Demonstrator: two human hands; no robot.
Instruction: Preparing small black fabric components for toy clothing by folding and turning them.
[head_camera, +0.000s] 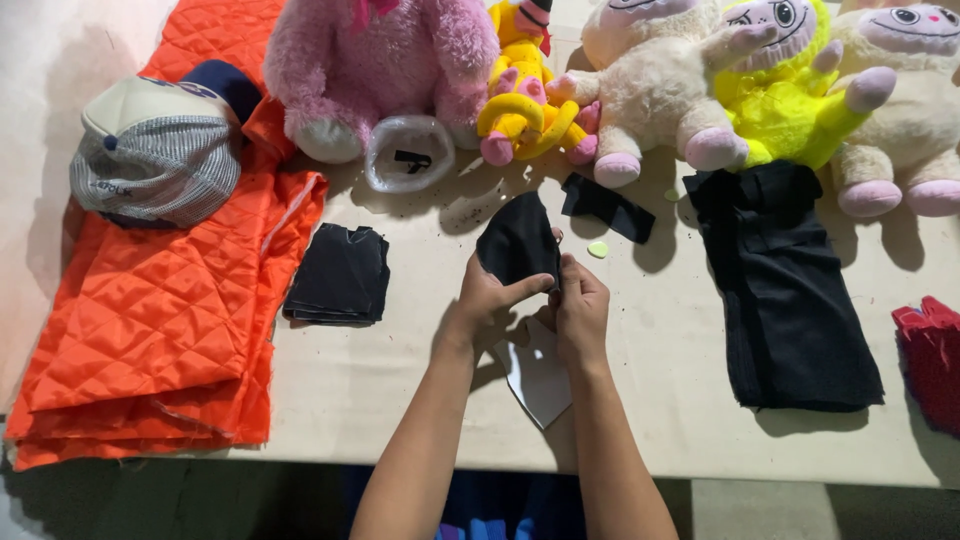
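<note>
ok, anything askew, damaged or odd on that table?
Nothing damaged or spilled. The orange quilted fabric overhangs the table at its left edge. A small yellow-green scrap lies loose near the black fabric piece that the left hand and right hand both pinch. Otherwise ordinary work clutter.

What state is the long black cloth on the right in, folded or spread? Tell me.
Folded. The black cloth lies as a long narrow strip on the table, with layered edges and lengthwise creases showing near its top end.
</note>
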